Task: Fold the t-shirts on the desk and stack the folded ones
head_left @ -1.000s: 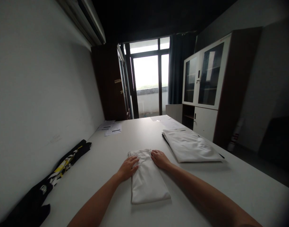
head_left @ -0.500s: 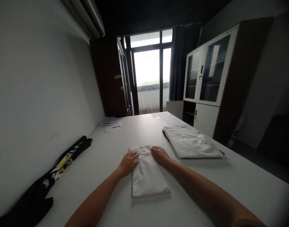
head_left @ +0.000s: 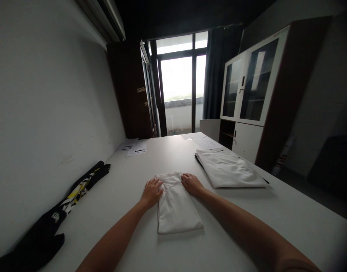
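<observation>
A white garment (head_left: pixel 179 211), folded into a narrow rectangle with light creases, lies on the white table (head_left: pixel 162 153) in front of me. Its exact kind does not show. My left hand (head_left: pixel 152 192) rests along its upper left edge, fingers spread and lying on the cloth. On the opposite side, my right hand (head_left: pixel 192 184) touches the upper right corner, its fingers slightly bent and laid against the edge. Neither hand lifts the fabric.
To the right lies a larger folded white garment (head_left: pixel 230 170) with dark edges beneath it. Black clothing with a yellow and white pattern (head_left: pixel 77 192) lies along the left wall. Papers (head_left: pixel 136 146) are at the far left of the table, with more sheets (head_left: pixel 204 142) at the far right.
My left hand has slid slightly left, off the middle of the cloth toward its edge. The right hand stays at the upper right corner. The view has shifted a little.
</observation>
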{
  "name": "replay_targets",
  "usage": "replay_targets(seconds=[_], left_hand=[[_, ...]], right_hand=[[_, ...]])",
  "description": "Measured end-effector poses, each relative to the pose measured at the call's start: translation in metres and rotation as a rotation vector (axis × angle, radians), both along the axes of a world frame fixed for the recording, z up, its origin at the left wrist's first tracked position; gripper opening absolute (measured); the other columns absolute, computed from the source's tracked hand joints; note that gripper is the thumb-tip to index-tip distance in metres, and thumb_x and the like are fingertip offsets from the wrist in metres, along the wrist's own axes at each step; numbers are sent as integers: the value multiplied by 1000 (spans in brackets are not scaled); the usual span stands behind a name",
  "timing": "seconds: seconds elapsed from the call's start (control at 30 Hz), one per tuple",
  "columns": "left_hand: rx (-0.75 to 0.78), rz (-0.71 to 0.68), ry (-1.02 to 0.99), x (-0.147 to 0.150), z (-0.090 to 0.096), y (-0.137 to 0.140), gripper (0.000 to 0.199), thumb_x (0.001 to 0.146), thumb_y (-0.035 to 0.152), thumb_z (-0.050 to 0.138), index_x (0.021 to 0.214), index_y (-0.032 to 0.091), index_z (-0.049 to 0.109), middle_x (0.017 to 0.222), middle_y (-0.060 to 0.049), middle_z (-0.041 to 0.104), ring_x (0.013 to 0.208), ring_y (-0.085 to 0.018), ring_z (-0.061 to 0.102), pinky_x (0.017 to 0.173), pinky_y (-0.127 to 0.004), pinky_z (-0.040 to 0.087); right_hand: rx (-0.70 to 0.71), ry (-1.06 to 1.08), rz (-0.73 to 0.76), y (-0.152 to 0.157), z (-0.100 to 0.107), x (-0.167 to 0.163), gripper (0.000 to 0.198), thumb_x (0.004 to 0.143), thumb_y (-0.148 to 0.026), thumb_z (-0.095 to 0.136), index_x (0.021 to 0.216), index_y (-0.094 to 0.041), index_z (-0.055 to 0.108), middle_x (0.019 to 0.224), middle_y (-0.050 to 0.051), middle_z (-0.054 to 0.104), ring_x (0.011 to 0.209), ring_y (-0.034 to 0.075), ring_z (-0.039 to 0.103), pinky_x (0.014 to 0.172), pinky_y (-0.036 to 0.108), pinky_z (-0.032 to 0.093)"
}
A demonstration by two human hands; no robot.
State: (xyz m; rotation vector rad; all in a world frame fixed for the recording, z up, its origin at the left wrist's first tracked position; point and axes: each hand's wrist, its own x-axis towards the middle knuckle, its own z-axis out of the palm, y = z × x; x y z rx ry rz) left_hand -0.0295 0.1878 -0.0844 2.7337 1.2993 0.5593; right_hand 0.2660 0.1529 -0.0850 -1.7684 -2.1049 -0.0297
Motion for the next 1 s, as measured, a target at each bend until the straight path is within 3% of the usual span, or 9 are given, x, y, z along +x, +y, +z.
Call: replay_targets(seconds=[0.27, 0.5, 0.67, 0.8, 0.9, 1.0], left_hand=[[-178, 92, 148, -5, -5, 13, 61, 104, 52, 37, 162, 34, 34, 173, -3, 23, 159, -34, 19, 125, -59, 20], [-53, 154, 76, -10, -5, 17, 56, 104, 46, 41, 157, 25, 45, 166, -10, 39, 155, -33, 29, 125, -57, 23], [50, -54, -90, -8, 1, 11, 46, 105, 39, 43, 145, 22, 58, 159, -8, 48, 150, -24, 38, 127, -44, 27], [-29, -189, -8, -6, -2, 9, 50, 105, 46, 46, 149, 26, 55, 163, -7, 44, 152, -27, 36, 126, -50, 28], [-75, -138, 59, -6, -7, 14, 53, 105, 49, 44, 155, 31, 48, 166, -5, 38, 154, -29, 33, 125, -55, 28], [-87, 29, 91, -10, -9, 21, 52, 107, 48, 39, 157, 32, 44, 167, -6, 36, 154, -30, 33, 123, -57, 28]], right_hand=[[-6, -1, 6, 0, -1, 1, 38, 104, -36, 48, 133, -21, 67, 142, 12, 64, 134, 26, 55, 115, 35, 34], [17, 14, 13, 3, -6, 3, 39, 105, -38, 48, 134, -21, 66, 143, 12, 63, 136, 27, 54, 116, 38, 36], [109, 67, 66, 6, -13, 4, 45, 104, -43, 49, 143, -23, 61, 148, 12, 59, 137, 28, 54, 117, 44, 39], [162, 85, 154, 5, -14, 3, 49, 103, -46, 51, 145, -23, 60, 149, 13, 58, 138, 30, 53, 117, 49, 40], [186, 95, 193, 2, -13, 3, 50, 102, -46, 53, 146, -23, 60, 151, 14, 56, 139, 31, 52, 117, 51, 41], [191, 92, 230, -1, -10, 2, 48, 101, -46, 56, 143, -25, 63, 155, 12, 52, 143, 32, 49, 118, 51, 40]])
